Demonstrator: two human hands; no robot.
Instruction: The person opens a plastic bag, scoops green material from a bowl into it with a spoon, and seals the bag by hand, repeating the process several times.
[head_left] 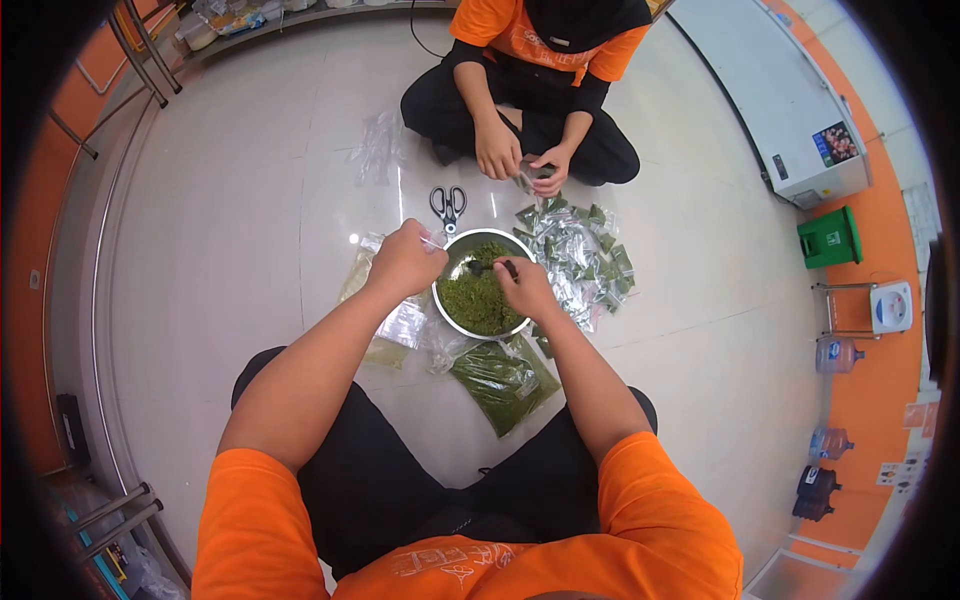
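A metal bowl point(456, 252) of chopped green leaves point(475, 300) stands on the floor in front of me. My right hand point(527, 287) is closed around the dark handle of a spoon point(482, 267), whose head is over the leaves. At the bowl's upper left rim, my left hand point(408, 262) pinches the edge of a small clear plastic bag point(432, 243); most of the bag is hidden. Against the near side of the bowl lies a larger clear bag of green leaves point(505, 388).
Scissors point(449, 207) lie beyond the bowl. Many small filled packets point(575, 255) are piled to its right, and clear bags point(402, 322) lie to its left. Opposite me sits a person whose hands point(520, 160) handle a small packet. A chest freezer point(770, 90) stands at the right.
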